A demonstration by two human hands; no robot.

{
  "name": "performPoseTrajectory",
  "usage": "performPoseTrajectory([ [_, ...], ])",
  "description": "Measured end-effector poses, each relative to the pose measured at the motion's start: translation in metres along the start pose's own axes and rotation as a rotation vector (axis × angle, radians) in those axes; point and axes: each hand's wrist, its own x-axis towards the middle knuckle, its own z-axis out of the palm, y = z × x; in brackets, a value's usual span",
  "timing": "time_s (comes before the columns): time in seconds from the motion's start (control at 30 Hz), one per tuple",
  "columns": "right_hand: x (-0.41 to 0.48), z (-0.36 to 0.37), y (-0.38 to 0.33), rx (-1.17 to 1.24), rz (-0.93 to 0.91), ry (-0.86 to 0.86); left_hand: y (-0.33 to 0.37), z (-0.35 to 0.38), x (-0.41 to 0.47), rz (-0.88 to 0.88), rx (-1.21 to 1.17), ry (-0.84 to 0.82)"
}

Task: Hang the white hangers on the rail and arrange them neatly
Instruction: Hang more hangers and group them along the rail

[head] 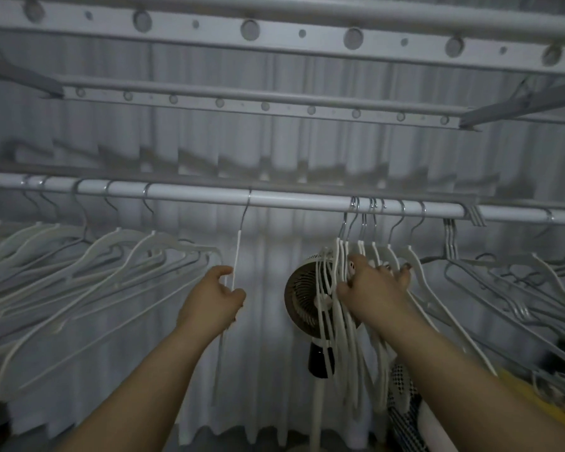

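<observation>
A white rail (294, 200) runs across the view. Several white hangers (88, 275) hang spread out along its left part. One single hanger (237, 252) hangs edge-on near the middle, and my left hand (214, 301) pinches its white edge between thumb and fingers. A tight bunch of white hangers (340, 288) hangs right of centre. My right hand (371, 283) reaches into that bunch with fingers curled among the hangers. More hangers (503, 282) fan out to the right.
A small round fan (302, 298) on a stand sits behind the bunch. White curtains (268, 370) hang behind the rail. Perforated drying-rack bars (274, 31) cross overhead. Patterned and yellow fabric (405, 415) lies at the lower right.
</observation>
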Motion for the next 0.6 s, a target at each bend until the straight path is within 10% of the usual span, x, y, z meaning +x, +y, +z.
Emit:
performPoseTrajectory([
  [0.23,-0.003,-0.002,0.003,0.027,0.015,-0.041,0.003,0.007,-0.003,0.120,0.673,0.013],
  [0.6,-0.004,0.000,0.003,-0.071,0.003,-0.056,-0.010,0.002,0.011,0.046,0.480,-0.076],
])
